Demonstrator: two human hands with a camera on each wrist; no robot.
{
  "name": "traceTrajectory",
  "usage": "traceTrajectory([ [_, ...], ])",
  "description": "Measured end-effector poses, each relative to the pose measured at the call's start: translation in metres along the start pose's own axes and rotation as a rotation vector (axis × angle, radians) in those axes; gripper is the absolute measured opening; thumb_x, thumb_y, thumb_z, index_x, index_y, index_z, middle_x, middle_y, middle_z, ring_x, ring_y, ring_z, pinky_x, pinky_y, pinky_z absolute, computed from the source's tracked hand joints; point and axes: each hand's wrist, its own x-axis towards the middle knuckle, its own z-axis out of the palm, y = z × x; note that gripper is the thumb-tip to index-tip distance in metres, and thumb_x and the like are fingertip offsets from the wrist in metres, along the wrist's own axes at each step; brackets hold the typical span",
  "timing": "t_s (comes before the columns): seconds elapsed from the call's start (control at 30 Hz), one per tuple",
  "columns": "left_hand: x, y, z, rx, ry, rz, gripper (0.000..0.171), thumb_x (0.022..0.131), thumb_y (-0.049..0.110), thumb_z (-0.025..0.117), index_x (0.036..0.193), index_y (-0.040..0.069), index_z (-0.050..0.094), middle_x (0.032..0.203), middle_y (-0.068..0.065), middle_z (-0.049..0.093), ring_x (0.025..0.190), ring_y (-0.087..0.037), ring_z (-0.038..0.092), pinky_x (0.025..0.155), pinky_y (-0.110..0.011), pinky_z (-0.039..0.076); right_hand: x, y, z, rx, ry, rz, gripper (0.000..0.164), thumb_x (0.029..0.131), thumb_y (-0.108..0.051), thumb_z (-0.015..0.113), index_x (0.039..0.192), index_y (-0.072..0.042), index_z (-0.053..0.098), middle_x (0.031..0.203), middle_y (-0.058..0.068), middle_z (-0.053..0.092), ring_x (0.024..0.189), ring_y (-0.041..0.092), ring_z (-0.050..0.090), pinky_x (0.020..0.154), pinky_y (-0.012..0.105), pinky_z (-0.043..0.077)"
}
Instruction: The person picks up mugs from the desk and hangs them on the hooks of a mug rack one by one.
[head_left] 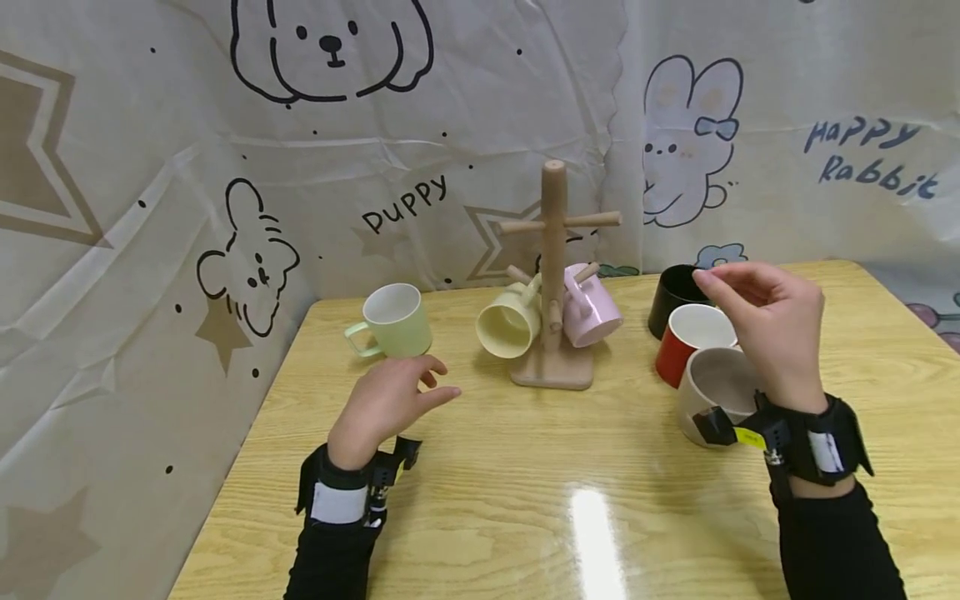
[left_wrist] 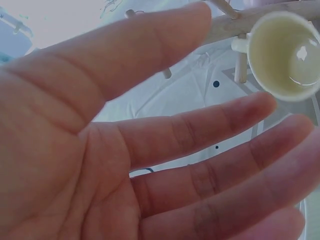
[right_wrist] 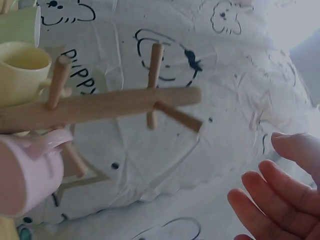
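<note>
I see the left hand (head_left: 390, 404) over the near side of the table (head_left: 487, 492), its thumb stretched away from loosely straight fingers, a gap between them. The green mug (head_left: 397, 323) stands upright just beyond its knuckles, handle to the left; I can't tell whether the two touch. Right of the fingertips, apart from them, the yellow mug (head_left: 507, 327) hangs tilted on the wooden rack (head_left: 553, 250), mouth toward me. The pink mug (head_left: 595, 312) hangs at the rack's other side, tilted too. Above them both, the upper pegs (head_left: 592, 220) stick out.

The right hand (head_left: 780, 325) is held up at the right, fingers softly bent, the thumb set off from them as the right wrist view shows. Below and left of it three cups stand upright in a close row: the black cup (head_left: 669, 302) farthest, the red cup (head_left: 673, 360) between, the beige cup (head_left: 716, 385) nearest. From the head, this hand covers part of their rims. Behind everything hangs a printed cloth (head_left: 480, 92).
</note>
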Motion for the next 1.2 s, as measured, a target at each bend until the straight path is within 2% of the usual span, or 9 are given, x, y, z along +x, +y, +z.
traceTrajectory([
  [0.07,0.000,0.000,0.001,0.000,0.002,0.000,0.037,0.084,0.037,0.065,0.108,0.009,0.065,0.095,-0.007,0.068,0.083,-0.022,0.064,0.064,-0.034,0.050,-0.001,0.011,-0.002,-0.024,-0.029,0.052,0.018,0.079,-0.019,0.072,0.089,-0.003,0.071,0.073,-0.023,0.064,0.070,-0.001,0.061,0.062,0.016,0.042],
  [0.17,0.000,-0.001,0.001,0.000,0.008,-0.001,0.037,0.083,0.037,0.065,0.107,0.009,0.065,0.095,-0.007,0.068,0.081,-0.021,0.064,0.063,-0.034,0.050,0.000,0.022,-0.003,-0.043,-0.078,0.069,0.022,0.081,-0.022,0.070,0.091,-0.002,0.070,0.074,-0.026,0.064,0.073,0.000,0.061,0.062,0.017,0.040],
  [0.4,0.000,-0.001,0.001,0.001,0.017,0.004,0.036,0.083,0.037,0.065,0.106,0.009,0.065,0.094,-0.007,0.068,0.082,-0.022,0.064,0.064,-0.035,0.050,0.001,0.029,-0.003,-0.063,-0.152,0.059,0.026,0.083,-0.025,0.068,0.090,-0.001,0.069,0.073,-0.027,0.064,0.074,0.000,0.060,0.063,0.015,0.042],
  [0.67,-0.001,-0.001,-0.001,0.000,0.019,-0.008,0.037,0.083,0.036,0.066,0.107,0.008,0.065,0.094,-0.008,0.068,0.083,-0.023,0.065,0.066,-0.036,0.051,-0.001,0.027,0.000,-0.137,-0.206,0.002,0.025,0.081,-0.024,0.070,0.090,0.000,0.069,0.070,-0.028,0.059,0.067,0.000,0.053,0.055,0.015,0.038],
  [0.9,-0.001,-0.001,0.000,0.007,0.013,-0.014,0.037,0.083,0.036,0.066,0.107,0.008,0.065,0.094,-0.008,0.068,0.084,-0.023,0.064,0.065,-0.036,0.051,-0.002,0.029,-0.002,-0.175,-0.213,-0.028,0.023,0.082,-0.021,0.070,0.091,0.000,0.070,0.070,-0.032,0.057,0.065,-0.005,0.054,0.054,0.013,0.039],
  [1.2,0.001,-0.001,0.000,0.016,0.003,-0.017,0.037,0.083,0.036,0.065,0.107,0.008,0.065,0.094,-0.008,0.068,0.084,-0.023,0.064,0.065,-0.036,0.051,0.000,0.031,-0.004,-0.212,-0.213,-0.048,0.020,0.081,-0.023,0.071,0.087,-0.004,0.070,0.067,-0.033,0.055,0.062,0.000,0.049,0.053,0.016,0.035],
])
